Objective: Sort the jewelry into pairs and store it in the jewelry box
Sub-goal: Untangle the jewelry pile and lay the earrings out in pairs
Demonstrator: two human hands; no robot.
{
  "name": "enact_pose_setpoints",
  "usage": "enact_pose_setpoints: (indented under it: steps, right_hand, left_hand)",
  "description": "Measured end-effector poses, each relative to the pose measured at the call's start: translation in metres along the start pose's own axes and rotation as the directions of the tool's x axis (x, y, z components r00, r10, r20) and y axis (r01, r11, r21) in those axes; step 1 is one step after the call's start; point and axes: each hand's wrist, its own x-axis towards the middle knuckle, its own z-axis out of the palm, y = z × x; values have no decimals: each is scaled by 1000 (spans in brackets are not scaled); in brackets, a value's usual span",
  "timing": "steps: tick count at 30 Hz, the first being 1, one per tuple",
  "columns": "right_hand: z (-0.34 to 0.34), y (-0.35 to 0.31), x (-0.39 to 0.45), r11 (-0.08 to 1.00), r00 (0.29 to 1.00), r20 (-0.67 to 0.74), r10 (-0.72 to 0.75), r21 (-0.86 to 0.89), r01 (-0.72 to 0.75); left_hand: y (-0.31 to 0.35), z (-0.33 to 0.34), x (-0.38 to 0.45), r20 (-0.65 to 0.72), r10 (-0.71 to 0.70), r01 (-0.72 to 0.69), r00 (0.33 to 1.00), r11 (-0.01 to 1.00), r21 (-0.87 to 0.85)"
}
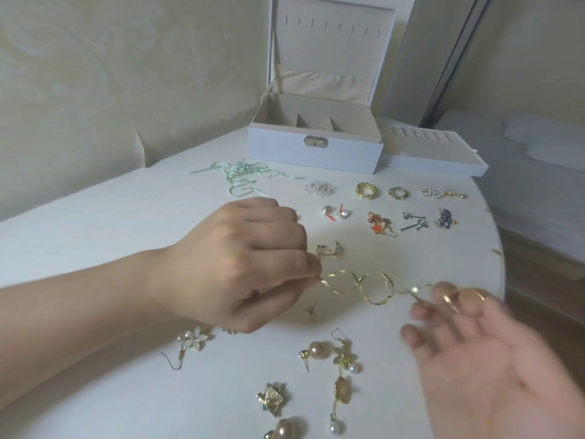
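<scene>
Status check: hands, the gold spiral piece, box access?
Left hand pinching one end of twisted gold ribbon earring. Right hand open, blurred, at the other end. White jewelry box open, nothing blocking; loose earrings on white table.

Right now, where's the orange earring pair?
In the head view, the orange earring pair lies right of centre on the table, between the pearl studs and the silver pair, below the gold rings.

No text, label or number can be read anywhere here.
</scene>
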Motion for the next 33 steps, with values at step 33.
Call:
enact_pose_setpoints:
  steps: [33]
  right_hand:
    - [-28,3,109,88,791,612,16,-789,608]
  left_hand:
    - [-1,13,-7,323,-333,356,886,934,-14]
